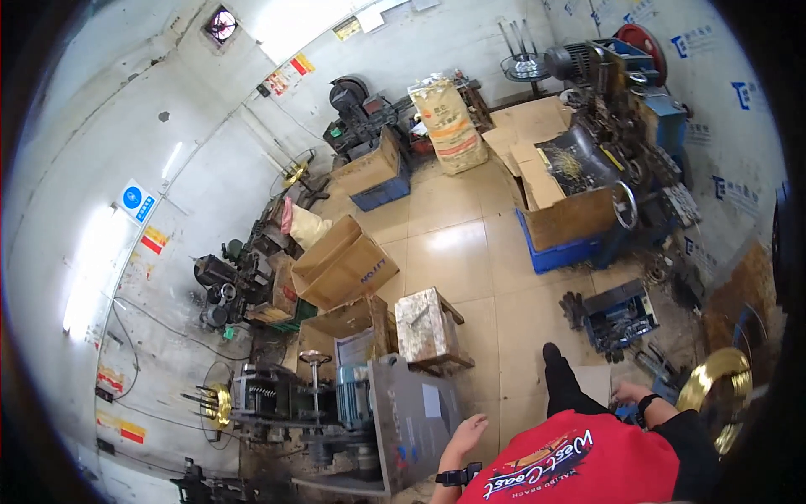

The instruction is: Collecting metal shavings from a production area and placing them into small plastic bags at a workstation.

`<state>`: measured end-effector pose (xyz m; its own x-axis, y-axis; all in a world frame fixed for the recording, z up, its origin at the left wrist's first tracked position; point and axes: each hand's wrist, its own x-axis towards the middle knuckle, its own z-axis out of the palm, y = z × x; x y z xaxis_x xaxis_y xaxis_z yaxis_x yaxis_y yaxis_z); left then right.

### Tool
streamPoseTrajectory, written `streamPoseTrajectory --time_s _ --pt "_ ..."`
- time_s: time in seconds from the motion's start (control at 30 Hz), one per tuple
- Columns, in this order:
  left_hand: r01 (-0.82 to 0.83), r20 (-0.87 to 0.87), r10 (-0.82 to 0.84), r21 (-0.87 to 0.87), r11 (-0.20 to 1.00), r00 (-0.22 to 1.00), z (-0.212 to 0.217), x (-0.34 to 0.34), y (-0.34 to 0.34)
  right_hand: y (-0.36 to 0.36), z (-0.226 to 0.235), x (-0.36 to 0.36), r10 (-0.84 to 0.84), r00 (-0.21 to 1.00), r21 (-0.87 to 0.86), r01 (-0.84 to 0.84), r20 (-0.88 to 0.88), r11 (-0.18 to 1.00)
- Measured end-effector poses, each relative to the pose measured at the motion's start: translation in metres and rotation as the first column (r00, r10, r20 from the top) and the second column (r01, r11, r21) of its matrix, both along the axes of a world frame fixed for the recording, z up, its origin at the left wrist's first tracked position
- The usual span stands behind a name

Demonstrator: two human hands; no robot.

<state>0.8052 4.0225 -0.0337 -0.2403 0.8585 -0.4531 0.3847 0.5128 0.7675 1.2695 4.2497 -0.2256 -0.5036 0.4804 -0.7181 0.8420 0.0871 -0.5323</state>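
My left hand [474, 427] hangs beside the grey panel [407, 420] of a machine, holding nothing, its fingers loosely apart. On the other side of my body, my right hand [630, 392] is low by my leg with its fingers curled. Whatever it holds, if anything, is too small to make out; some blue shows just under it. Nearby lie a flat pale sheet [595, 380] and a blue crate [620, 315] of dark metal parts. Dark gloves [573, 310] rest at the crate's left side. A shiny brass-coloured coil [715, 388] stands right of my right arm.
A worn stool [420, 323] stands ahead to my left, near open cardboard boxes [346, 267]. Machines with a blue motor [353, 395] line the left wall. Farther off are a printed sack [452, 126] and, at right, a larger machine with a handwheel [625, 206] above a blue bin [558, 252].
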Motion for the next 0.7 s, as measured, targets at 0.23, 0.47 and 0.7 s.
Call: streamPoseTrajectory --time_s 0.23,0.47,0.7 --pt "-0.135 0.057 0.146 -0.162 0.977 0.988 -0.014 -0.105 0.116 0.216 -0.053 -0.016 -0.080 0.878 -0.164 0.177 0.473 0.970" --pt "-0.656 0.246 0.659 -0.106 0.747 0.711 0.022 -0.203 0.214 0.413 0.081 -0.287 0.172 0.979 0.122 -0.185 0.107 0.975" --pt "-0.494 0.137 0.565 -0.350 0.796 0.814 -0.075 -0.317 0.307 0.535 0.092 -0.451 0.300 0.953 0.040 -0.302 0.047 0.952"
